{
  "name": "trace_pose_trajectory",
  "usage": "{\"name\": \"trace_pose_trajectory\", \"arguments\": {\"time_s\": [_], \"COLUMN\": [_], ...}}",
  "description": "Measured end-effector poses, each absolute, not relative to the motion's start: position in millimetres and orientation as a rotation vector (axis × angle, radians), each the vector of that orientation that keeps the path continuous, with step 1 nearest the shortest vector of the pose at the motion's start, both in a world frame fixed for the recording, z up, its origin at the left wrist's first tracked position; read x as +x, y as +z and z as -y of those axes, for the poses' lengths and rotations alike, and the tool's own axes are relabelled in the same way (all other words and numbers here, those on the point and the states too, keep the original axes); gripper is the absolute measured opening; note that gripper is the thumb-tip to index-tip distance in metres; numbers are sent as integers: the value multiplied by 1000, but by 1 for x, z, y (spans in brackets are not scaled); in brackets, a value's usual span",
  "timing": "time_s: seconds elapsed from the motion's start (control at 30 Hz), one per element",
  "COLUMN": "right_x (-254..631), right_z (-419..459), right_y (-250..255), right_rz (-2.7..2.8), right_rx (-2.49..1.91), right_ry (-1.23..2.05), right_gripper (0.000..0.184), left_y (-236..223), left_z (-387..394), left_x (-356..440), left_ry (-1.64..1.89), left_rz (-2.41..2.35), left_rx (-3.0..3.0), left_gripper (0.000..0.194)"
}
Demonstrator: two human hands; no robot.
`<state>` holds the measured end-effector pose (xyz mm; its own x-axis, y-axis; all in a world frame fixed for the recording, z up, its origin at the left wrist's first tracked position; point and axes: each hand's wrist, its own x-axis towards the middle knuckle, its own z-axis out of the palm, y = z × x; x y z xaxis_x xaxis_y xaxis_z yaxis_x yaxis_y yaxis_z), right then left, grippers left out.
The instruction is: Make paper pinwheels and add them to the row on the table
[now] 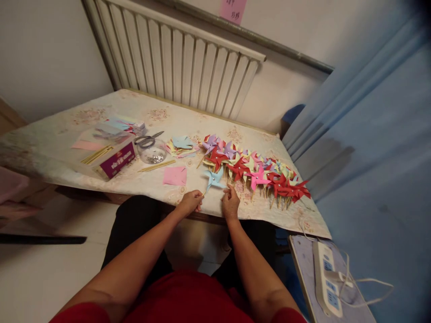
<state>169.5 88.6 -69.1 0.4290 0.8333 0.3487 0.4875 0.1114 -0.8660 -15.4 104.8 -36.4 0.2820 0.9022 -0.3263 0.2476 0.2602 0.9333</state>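
A light blue paper pinwheel [214,179] on a thin wooden stick sits at the table's near edge. My left hand [191,201] is closed on the lower end of its stick. My right hand [230,202] is closed just right of the pinwheel, fingertips pinched by its lower blade; what they hold is too small to make out. A long heap of finished pinwheels [256,170] in red, pink, purple and yellow lies to the right of both hands.
A pink paper square [175,176] lies left of the hands. Behind it are loose sticks [156,166], a clear bowl [153,154], scissors [148,138], cut paper shapes [182,145] and a purple box [114,161]. A power strip [327,278] rests lower right.
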Motion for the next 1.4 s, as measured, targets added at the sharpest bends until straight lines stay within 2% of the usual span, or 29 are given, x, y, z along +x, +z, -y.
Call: {"name": "trace_pose_trajectory", "arguments": {"time_s": [0.4,0.87,1.4], "right_x": [169,172,169], "right_z": [-90,-93,-88], "right_y": [-71,-75,-63], "right_rz": [1241,1303,1320], "right_rx": [-1544,-1583,-1595], "right_ry": [405,396,498], "right_gripper": [40,44,29], "left_y": [-30,-44,-45], "left_z": [-103,-108,-109], "left_x": [-14,-15,-15], "left_ry": [633,650,649], "left_rz": [-1253,-1220,-1227], "left_rx": [1283,1291,1292], "left_gripper": [15,14,15]}}
